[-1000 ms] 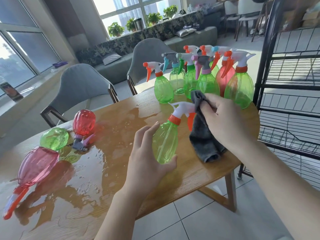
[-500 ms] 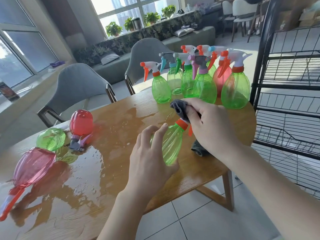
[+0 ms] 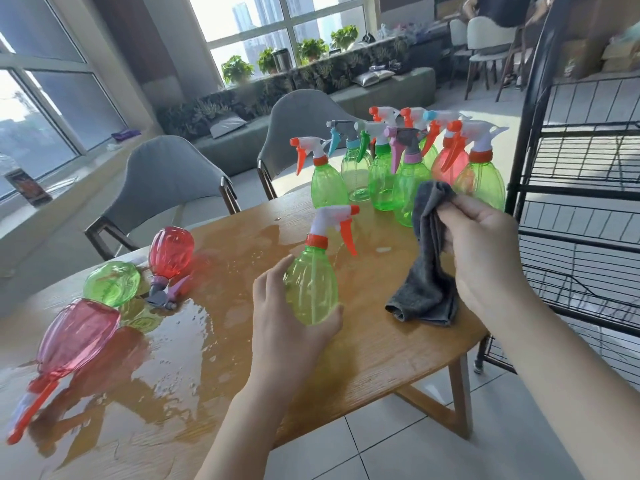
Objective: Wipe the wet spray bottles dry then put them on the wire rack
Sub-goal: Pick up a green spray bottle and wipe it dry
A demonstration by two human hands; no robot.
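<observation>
The left hand (image 3: pixel 287 317) grips an upright green plastic spray bottle (image 3: pixel 313 282) above the wooden worktop (image 3: pixel 381 344); the raised right hand (image 3: pixel 485 251) pinches a hanging grey cloth (image 3: pixel 427 271).

the left hand (image 3: pixel 287 327) curls around a green spray bottle (image 3: pixel 311 282), holding it upright; the right hand (image 3: pixel 485 251) pinches a grey cloth (image 3: pixel 427 265).

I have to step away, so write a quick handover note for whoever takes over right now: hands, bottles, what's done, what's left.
Left hand grips the green spray bottle, upright.
Right hand holds the grey cloth, off the bottle.
Seven bottles stand grouped at the table's far edge; three lie in the puddle on the left: two red, one green.
Wire rack on the right: no bottle visible on it.
Left: finish wiping this bottle, dry the three lying ones, rack everything.
</observation>
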